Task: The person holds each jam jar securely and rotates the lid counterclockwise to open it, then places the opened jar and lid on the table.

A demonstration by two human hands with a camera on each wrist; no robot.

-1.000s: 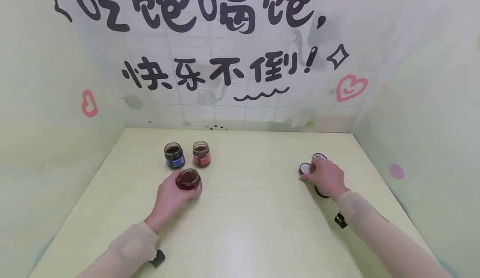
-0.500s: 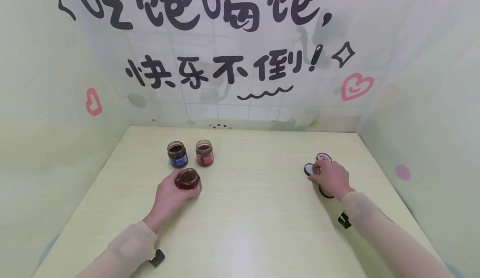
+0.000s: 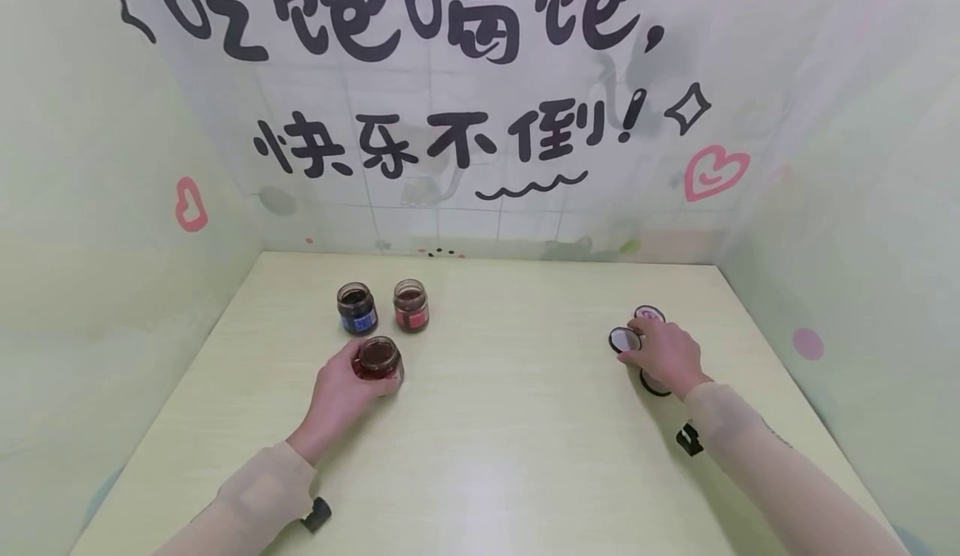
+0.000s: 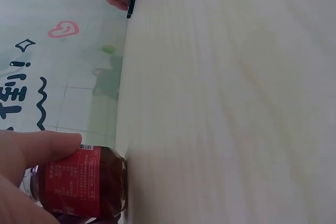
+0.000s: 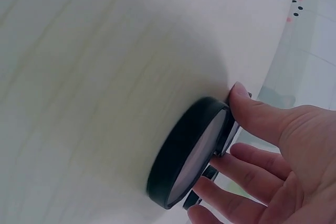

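Note:
My left hand [image 3: 348, 393] grips an uncapped glass jar [image 3: 379, 358] standing upright on the table. Dark red contents show through its mouth, and its red label [image 4: 71, 182] faces the left wrist view. Off to the right, my right hand [image 3: 667, 356] pinches the edge of a black-rimmed lid [image 3: 624, 340], white inside upward, between thumb and fingers. A second lid [image 3: 648, 314] lies just beyond the fingers. Partly hidden below the hand is a third lid [image 3: 656, 383]; its thick black rim [image 5: 173, 150] is nearest in the right wrist view.
Behind the held jar stand two more uncapped jars, one with a blue label [image 3: 357, 309] and one with a red-pink label [image 3: 411, 306]. The pale wooden table [image 3: 480, 423] is enclosed by printed sheets at the back and both sides.
The right fingers have closed on the lid's edge, and more of its white inside shows. The left hand keeps its hold on the jar. The head view has shifted slightly.

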